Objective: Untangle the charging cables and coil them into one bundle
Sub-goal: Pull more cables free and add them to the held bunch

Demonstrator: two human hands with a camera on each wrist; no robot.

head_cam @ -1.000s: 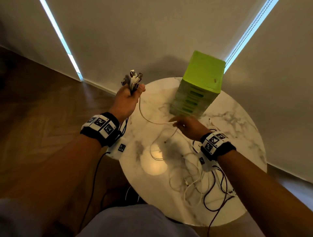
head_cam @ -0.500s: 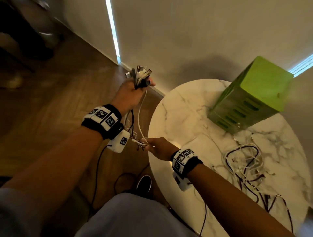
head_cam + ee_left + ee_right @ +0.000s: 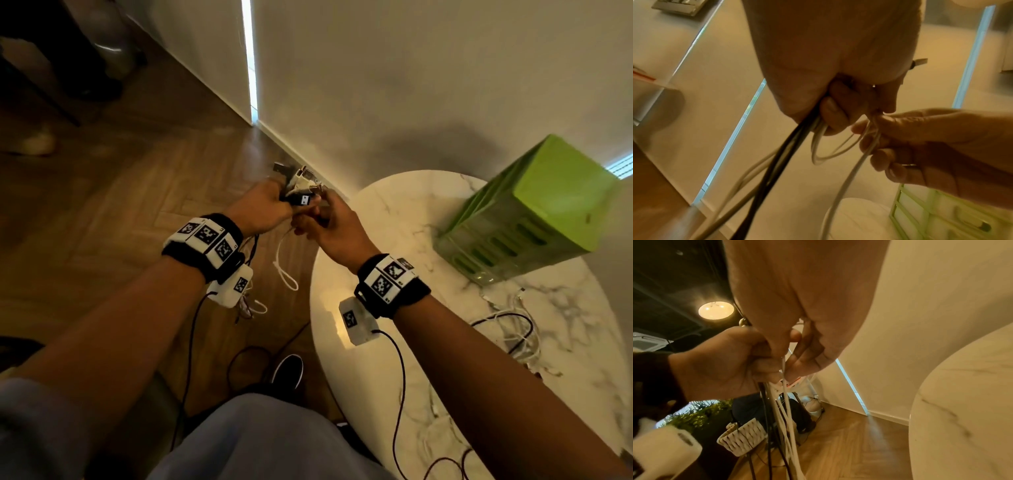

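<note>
The left hand (image 3: pixel 263 209) is clenching a sheaf of charging cables (image 3: pixel 789 146), black and white together, with their plug ends (image 3: pixel 299 180) sticking up past the fingers (image 3: pixel 835 112) and the loose lengths trailing down below them toward the floor. The right hand (image 3: pixel 329 226) is meeting it just beside those fingers, its own fingers (image 3: pixel 884 155) curling round a thin white cable (image 3: pixel 851 173) and feeding its upper part into the same grip; a small white loop (image 3: pixel 286 270) is hanging under the two hands. So the gathering is well under way, judging by how many plugs are already sitting together in one fist, but nothing is looking coiled yet: the strands below the fingers are dangling straight and crossing one another. More work is waiting well away from the fingers, off to the right, where a tangle of black and white leads (image 3: pixel 510 329) is lying on the marble bench (image 3: pixel 376 212), in front of the green drawer unit (image 3: pixel 534 209). By my reading, roughly half the cables are collected, and the remaining heap, the untangling of it and the whole winding into one bundle are still to come.
</note>
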